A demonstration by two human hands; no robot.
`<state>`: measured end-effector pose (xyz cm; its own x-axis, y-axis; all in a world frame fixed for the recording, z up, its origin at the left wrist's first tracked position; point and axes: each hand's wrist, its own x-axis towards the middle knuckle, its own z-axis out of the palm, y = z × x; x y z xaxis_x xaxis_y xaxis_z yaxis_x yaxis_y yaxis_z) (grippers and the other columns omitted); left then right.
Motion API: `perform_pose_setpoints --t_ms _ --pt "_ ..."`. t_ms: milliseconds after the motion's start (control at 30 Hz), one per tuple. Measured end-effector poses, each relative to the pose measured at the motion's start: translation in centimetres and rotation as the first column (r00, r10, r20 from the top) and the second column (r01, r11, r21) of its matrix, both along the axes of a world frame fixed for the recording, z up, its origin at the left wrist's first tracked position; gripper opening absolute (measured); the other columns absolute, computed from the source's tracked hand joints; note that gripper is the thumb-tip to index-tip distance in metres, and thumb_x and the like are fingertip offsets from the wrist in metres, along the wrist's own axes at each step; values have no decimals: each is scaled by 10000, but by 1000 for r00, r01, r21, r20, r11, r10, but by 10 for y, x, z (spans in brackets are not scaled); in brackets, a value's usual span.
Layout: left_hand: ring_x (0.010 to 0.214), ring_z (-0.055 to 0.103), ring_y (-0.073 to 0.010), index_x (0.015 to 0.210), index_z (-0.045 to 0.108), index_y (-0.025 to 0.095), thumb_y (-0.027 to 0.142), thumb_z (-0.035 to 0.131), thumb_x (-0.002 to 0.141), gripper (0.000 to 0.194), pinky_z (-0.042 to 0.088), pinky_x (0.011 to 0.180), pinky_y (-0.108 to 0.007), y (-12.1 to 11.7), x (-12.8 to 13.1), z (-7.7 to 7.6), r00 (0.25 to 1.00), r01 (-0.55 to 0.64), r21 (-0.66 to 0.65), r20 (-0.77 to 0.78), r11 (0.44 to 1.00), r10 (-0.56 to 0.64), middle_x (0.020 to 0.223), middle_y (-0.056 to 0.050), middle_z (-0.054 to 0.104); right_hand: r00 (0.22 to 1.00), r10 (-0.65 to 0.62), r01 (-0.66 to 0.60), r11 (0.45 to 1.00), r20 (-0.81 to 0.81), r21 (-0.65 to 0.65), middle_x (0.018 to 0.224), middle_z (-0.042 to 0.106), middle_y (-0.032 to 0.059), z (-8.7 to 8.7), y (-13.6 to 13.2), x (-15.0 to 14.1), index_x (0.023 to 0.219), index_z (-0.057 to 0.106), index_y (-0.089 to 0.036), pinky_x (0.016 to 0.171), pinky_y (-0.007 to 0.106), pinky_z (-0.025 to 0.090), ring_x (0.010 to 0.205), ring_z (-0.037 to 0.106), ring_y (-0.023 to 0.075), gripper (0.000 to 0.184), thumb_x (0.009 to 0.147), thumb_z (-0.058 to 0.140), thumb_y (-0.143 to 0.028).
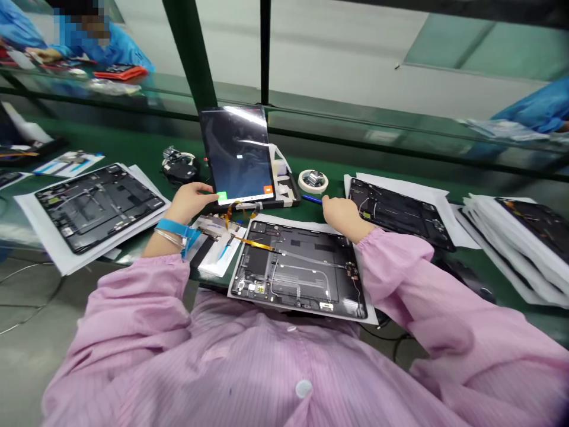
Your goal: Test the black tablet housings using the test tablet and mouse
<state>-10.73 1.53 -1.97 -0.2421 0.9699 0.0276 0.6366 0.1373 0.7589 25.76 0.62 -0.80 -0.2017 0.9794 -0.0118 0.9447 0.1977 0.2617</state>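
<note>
A tablet screen (237, 155), lit dark with a green and an orange box along its bottom, leans upright in a black stand (284, 201). At its lower left corner, by the green box, my left hand (191, 201) touches it with fingers apart, holding nothing. My right hand (341, 214) is closed round a slim blue pen-like tool (312, 199), whose tip points left toward the stand. Below lies an opened tablet housing (306, 270) on white paper, inner side up. An orange flex cable (253, 243) runs from it to a small board on a white pad (217, 252).
Further opened housings lie at left (100, 204) and right (400, 210), with a paper stack (515, 249) beyond. A tape roll (313, 181) and a black round object (180, 168) stand behind. Co-workers in blue sleeves (128, 47) sit across the glass ledge.
</note>
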Motion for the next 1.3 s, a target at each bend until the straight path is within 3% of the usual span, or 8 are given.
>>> perform_pose_setpoints --t_ms 200,300,467,533,600,800,967,1300 --pt "647 512 -128 938 671 139 478 709 692 420 405 633 -246 -5 4 6 993 15 29 -121 999 -12 666 31 533 995 -43 50 996 -94 75 882 669 214 2 24 -2 1043 610 -49 689 362 476 826 665 327 229 872 464 -91" --pt "779 554 -147 1068 649 142 578 661 741 545 442 733 -261 -16 4 11 992 22 110 -130 994 -7 855 6 612 925 -14 116 962 -379 247 818 653 127 25 10 11 1043 574 -118 693 366 467 758 634 285 190 868 529 -178" --pt "759 542 -119 1052 655 241 585 553 819 428 419 726 -246 -38 27 35 965 17 253 -257 967 50 947 45 655 334 194 109 964 -922 242 646 543 -19 51 -52 37 976 488 -219 551 277 425 564 550 172 114 875 505 -269" --pt "692 532 -112 1021 669 270 598 523 823 410 399 678 -243 -47 49 45 948 170 162 -296 972 -116 874 61 659 97 80 33 996 -992 84 687 585 -9 42 -79 46 1012 492 -223 505 257 411 596 577 174 164 888 484 -331" --pt "635 536 -128 925 692 256 643 539 775 442 394 630 -256 -52 76 50 886 389 18 -282 921 -368 781 43 664 17 -38 19 999 -999 -38 705 613 -2 22 -101 56 974 530 -209 513 250 418 626 583 165 190 859 551 -359" --pt "549 544 -183 683 616 242 597 687 628 366 338 506 -283 -42 130 26 486 793 -330 -165 512 -858 628 -13 637 40 -114 214 971 -993 -103 599 578 -42 -34 -125 71 865 525 -206 497 251 390 500 488 129 164 792 599 -334" --pt "534 522 -170 657 581 247 513 710 634 296 294 482 -270 -41 128 10 435 822 -324 -173 468 -883 619 -2 618 239 -74 307 952 -968 3 636 547 -24 -39 -127 68 722 505 -219 526 266 387 582 528 155 128 773 590 -300" --pt "475 488 -160 626 576 249 470 668 699 251 293 463 -278 -47 117 1 449 828 -337 -81 449 -890 550 7 569 373 -14 217 974 -928 72 666 532 -21 -37 -127 63 706 518 -213 572 275 376 592 495 152 99 804 523 -227"
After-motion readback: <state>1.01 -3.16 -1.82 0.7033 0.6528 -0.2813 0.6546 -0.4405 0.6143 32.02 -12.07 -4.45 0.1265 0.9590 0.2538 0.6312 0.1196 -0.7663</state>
